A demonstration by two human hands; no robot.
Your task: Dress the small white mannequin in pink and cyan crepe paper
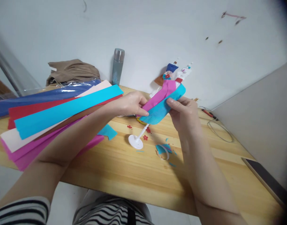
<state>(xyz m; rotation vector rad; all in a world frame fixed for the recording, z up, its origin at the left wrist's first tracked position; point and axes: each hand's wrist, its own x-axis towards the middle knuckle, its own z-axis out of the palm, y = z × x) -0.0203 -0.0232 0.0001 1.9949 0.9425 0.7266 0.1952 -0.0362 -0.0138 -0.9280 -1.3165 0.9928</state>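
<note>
Fingers and thumb of my left hand [134, 104] pinch the lower left end of a bright blue strip [161, 109], which looks like felt or crepe paper. My right hand [184, 114] grips its upper right part, thumb on top. Just behind the blue strip is a magenta strip [161, 95], and my left fingertips also touch its lower end. Below them a white stand [135, 142] with a round base rests on the table, its upper part hidden by the strips. Beyond, small decorated items [173, 70] in dark blue, brown and white stand near the wall, partly hidden.
Long coloured strips [68, 109] lie piled at the left. Behind them are brown cloth [73, 70] and a grey thermos [117, 66]. Red flower cutouts [145, 137], blue scraps [163, 149] and a white ring [166, 153] are on the wooden table [110, 168]. A phone [263, 178] lies right.
</note>
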